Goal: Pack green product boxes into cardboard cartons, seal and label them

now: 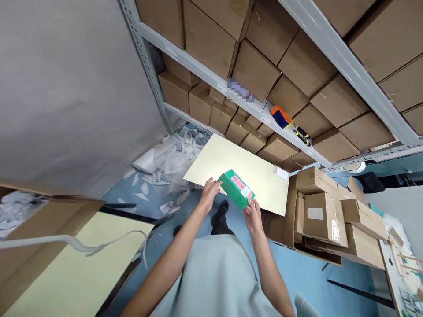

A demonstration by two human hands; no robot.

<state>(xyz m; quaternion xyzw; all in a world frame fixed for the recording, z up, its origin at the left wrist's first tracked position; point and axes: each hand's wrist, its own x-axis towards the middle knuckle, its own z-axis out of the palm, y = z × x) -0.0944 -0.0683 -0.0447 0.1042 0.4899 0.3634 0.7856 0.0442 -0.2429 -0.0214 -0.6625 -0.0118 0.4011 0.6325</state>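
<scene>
"Head view: where's the green box (235,191)?"
"Between both hands, over the near edge of the pale tabletop (274,193) — pink-printed face up."
"And the fingers?"
"The left hand's (210,194) fingertips touch its left end — pinching or not, I can't tell. The right hand (252,215) pinches its near right corner."

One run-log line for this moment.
left hand: on green box, left end | right hand: on its near right corner | background: pale table, brown cartons
</scene>
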